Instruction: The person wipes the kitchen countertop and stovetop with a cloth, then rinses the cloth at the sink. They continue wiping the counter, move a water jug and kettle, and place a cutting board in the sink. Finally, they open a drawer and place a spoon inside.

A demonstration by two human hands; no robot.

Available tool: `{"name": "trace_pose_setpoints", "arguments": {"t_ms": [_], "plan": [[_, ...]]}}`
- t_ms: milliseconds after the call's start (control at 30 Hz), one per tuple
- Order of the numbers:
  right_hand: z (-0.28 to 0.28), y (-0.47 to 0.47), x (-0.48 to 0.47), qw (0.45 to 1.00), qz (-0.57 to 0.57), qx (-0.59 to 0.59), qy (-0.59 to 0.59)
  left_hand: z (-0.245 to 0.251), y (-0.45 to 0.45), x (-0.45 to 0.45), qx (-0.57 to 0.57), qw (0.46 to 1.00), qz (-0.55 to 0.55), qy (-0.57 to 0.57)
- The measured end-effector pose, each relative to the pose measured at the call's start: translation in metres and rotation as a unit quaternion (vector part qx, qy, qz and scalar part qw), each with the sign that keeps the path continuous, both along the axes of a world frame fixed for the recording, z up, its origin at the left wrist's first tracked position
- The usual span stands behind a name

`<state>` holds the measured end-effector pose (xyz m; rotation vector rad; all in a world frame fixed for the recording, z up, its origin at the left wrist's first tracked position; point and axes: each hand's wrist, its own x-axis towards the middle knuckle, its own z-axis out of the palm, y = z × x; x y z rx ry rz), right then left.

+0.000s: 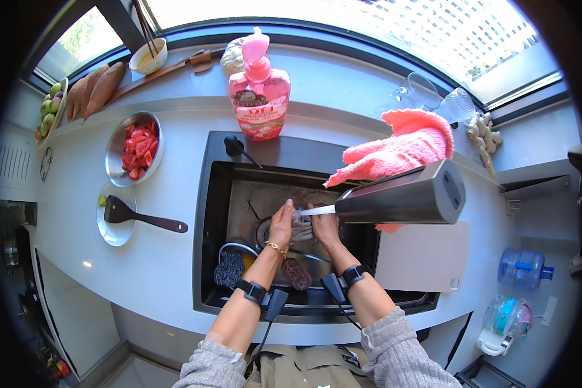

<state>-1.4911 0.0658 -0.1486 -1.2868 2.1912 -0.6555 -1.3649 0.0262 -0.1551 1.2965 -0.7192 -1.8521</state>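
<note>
Both my hands are down in the dark sink (204, 233), on either side of a stream of running water (301, 228). My left hand (282, 225) is held flat at the left of the stream, palm turned to it. My right hand (325, 227) is at the right, its fingers bent and partly hidden by the black faucet (393, 196) and its pale spout. Splashing blurs the space between them. Below them lie a slim utensil with a shiny blade-like part (315, 256) and a reddish-brown patterned sponge (296, 274).
A caddy holds a grey scouring sponge (231, 268). Pink cloth (402, 143) drapes behind the faucet, near a cutting board (424, 257). A pink soap bottle (260, 104) stands behind the sink. Leftward are a bowl of cut tomatoes (111, 155) and a spatula (145, 218) on a plate (114, 236).
</note>
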Motion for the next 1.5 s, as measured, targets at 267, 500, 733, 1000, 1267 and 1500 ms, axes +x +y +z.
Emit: {"name": "trace_pose_setpoints", "arguments": {"t_ms": [267, 500, 733, 1000, 1267, 1500], "plan": [[0.027, 0.007, -0.036, 0.868, 0.071, 0.083, -0.485, 0.059, -0.034, 0.033, 0.056, 0.964, -0.14, 0.221], [0.037, 0.003, -0.009, 0.824, -0.075, -0.041, -0.56, 0.077, -0.016, 0.026, -0.046, 0.97, -0.188, 0.146], [0.049, -0.002, 0.012, 0.733, -0.227, -0.142, -0.625, 0.041, 0.02, 0.017, 0.379, 0.912, -0.008, 0.159], [-0.029, 0.016, -0.006, 0.629, -0.417, -0.159, -0.636, 0.004, 0.03, -0.025, -0.096, 0.964, -0.054, -0.242], [-0.022, -0.007, 0.05, 0.796, -0.274, -0.163, -0.515, 0.013, 0.012, -0.011, -0.027, 0.993, 0.008, -0.116], [-0.033, 0.005, 0.056, 0.843, -0.284, -0.055, -0.454, -0.012, 0.015, -0.03, 0.007, 0.998, 0.004, 0.065]]}}
